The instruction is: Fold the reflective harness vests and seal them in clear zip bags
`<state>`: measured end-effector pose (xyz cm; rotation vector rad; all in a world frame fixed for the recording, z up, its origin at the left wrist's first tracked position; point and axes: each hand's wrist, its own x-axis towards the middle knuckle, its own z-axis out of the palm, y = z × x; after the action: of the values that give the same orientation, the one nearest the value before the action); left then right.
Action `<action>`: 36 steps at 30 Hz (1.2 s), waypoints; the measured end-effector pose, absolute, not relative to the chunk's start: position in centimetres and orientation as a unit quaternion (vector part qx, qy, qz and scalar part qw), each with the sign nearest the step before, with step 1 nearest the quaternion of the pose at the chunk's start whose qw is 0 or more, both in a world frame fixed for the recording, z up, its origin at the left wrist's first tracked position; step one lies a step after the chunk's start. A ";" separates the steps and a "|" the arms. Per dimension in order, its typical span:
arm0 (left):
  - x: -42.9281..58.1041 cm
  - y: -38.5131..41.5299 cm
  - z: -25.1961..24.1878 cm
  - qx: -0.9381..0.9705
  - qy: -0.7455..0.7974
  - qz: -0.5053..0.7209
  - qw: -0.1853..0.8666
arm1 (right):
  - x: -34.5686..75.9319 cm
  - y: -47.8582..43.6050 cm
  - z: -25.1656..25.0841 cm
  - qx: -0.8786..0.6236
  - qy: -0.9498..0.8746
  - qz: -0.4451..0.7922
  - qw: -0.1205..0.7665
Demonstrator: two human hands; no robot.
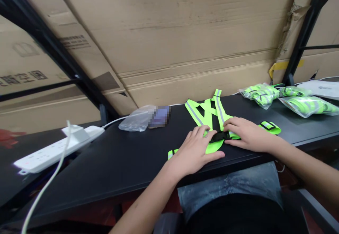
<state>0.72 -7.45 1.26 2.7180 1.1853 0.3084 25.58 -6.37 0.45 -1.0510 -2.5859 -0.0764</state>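
Note:
A neon-green reflective vest of straps (pixel 194 112) with grey stripes lies spread on the black table. Its black buckle (pixel 219 136) is fastened at the front, between my two hands. My left hand (pixel 194 145) rests palm down over the lower left straps, fingers stretched out and thumb apart, fingertips beside the buckle. On the other side, my right hand (pixel 245 133) lies over the waist strap, its fingers and thumb apart at the strap's upper and lower edges. Beyond that wrist, a strap end with a black slider (pixel 268 126) sticks out.
Left of the vest lie a clear plastic bag (pixel 137 119) and a blurred-out phone-like object (pixel 159 117). Several bagged green vests (pixel 314 105) sit at the right. A white power strip (pixel 60 149) with a cable is at far left. Cardboard (pixel 185 33) stands behind the table (pixel 119 163).

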 end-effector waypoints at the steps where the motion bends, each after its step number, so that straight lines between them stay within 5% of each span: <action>1: 0.8 -7.0 1.4 0.911 0.396 0.095 0.071 | 25.5 -6.0 0.5 -0.362 -0.917 -0.046 0.162; 9: 1.3 -3.6 1.7 0.939 0.334 0.081 -0.034 | 24.9 -2.8 0.8 -0.301 -0.935 -0.150 0.112; 25: -1.1 -7.7 1.1 0.927 0.350 0.056 0.119 | 28.1 -7.1 -0.2 -0.362 -0.911 0.116 0.159; 36: -4.1 -10.2 1.1 0.880 0.466 0.086 0.012 | 30.5 -9.7 -0.6 -0.390 -0.875 -0.074 0.276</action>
<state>-4.05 -10.21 1.10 2.7445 1.4525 0.2692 30.45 -9.73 -0.56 -1.0488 -2.3504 -0.1995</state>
